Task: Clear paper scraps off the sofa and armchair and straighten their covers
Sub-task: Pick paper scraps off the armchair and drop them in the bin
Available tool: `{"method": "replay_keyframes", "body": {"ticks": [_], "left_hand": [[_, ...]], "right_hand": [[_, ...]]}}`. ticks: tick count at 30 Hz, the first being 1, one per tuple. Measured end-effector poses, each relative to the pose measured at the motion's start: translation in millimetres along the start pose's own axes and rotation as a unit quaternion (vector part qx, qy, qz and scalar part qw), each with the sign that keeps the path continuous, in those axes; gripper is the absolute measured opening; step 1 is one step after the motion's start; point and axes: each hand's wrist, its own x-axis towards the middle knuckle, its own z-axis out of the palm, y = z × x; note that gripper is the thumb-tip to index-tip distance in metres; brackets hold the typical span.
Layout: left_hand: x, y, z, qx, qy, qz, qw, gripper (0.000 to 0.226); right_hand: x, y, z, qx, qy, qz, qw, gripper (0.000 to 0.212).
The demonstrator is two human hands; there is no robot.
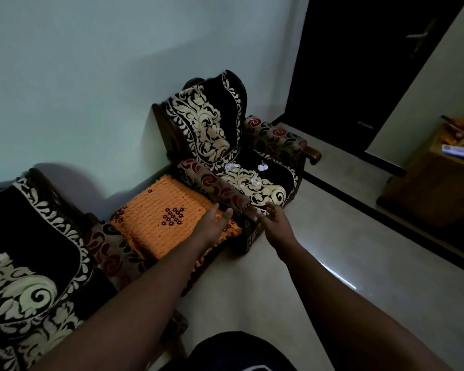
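Bare pale floor (pixel 292 277) lies open to the right of the seating, bounded by dark strips. The armchair (pixel 233 156) stands against the wall, its black-and-cream cover (pixel 212 121) sagging crooked over the back. About three white paper scraps (pixel 262 167) lie on the seat, though dim light blurs them. Left hand (pixel 214 223) and right hand (pixel 275 220) reach toward its front edge, fingers spread, holding nothing.
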Motion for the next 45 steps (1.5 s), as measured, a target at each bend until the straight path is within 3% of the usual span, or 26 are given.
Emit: {"method": "replay_keyframes", "body": {"ticks": [11,15,21,27,32,39,45], "left_hand": [[112.0,-3.7,-54.4,-0.005,-0.056,-0.024,0.998,0.104],[155.2,10.4,-38.7,-0.019,-0.033,-0.041,0.998,0.089],[215.5,52.7,2.6,-0.097,-0.011,-0.068,0.993,0.100],[262.1,82.8,24.0,-0.085,-0.010,-0.069,0.994,0.081],[300.7,76.2,31.6,-0.061,-0.011,-0.104,0.993,0.110],[384.8,63.2,39.6,-0.027,-0.025,-0.103,0.994,0.115],[440.8,66.8,33.9,0.034,-0.045,-0.115,0.992,0.102]], "right_hand": [[92.4,-24.2,56.5,0.026,0.020,0.052,0.998,0.056],[145.2,-18.4,43.1,0.014,0.022,0.054,0.998,0.053],[229.6,-18.5,2.2,0.005,-0.015,0.074,0.997,0.053],[289.1,-13.1,-23.7,-0.010,-0.038,0.089,0.995,0.053],[326.6,-16.4,-29.7,-0.019,-0.042,0.105,0.993,0.051],[399.2,-8.9,-23.3,-0.042,-0.044,0.109,0.992,0.055],[459.3,-1.2,-8.8,-0.092,-0.049,0.127,0.986,0.055]]}}
